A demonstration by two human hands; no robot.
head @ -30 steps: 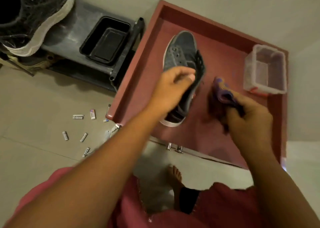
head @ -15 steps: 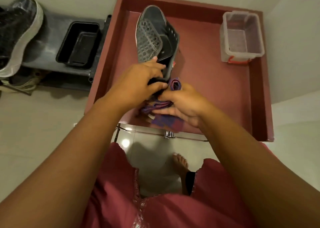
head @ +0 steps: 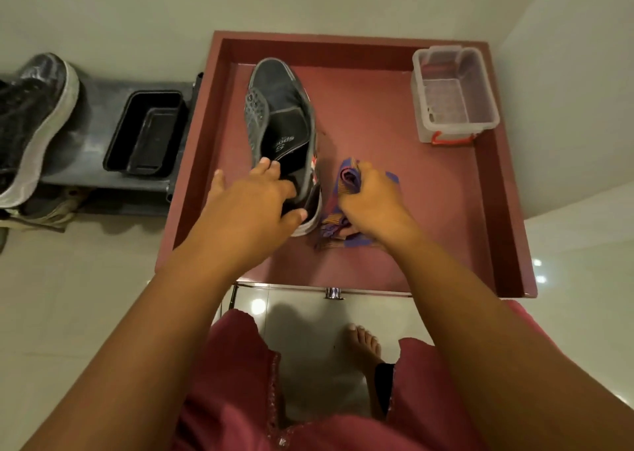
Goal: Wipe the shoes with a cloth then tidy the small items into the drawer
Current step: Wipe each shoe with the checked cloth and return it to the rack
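The shoe (head: 284, 131) lies in the red drawer (head: 507, 210), in its left half, toe toward the far edge and heel toward the near edge, tipped so its opening and insole face up and right. The left hand (head: 254, 207) grasps the shoe at the heel end, fingers curled into the opening and thumb against the outside of the heel. Just right of the heel, the right hand (head: 370, 203) clutches a bunched purple cloth (head: 346, 183), which rests on the drawer floor and touches or nearly touches the shoe's side; I cannot tell which. A clear plastic box (head: 453, 97) with a red latch stands in the drawer's far right corner, well apart from the shoe and cloth. Left of the drawer, a grey rack (head: 99, 107) carries a black tray (head: 147, 135) near its right edge and a black sneaker (head: 31, 121) with a white sole at its left. A bare foot (head: 363, 344) stands on the glossy tiled floor below the drawer's near edge.
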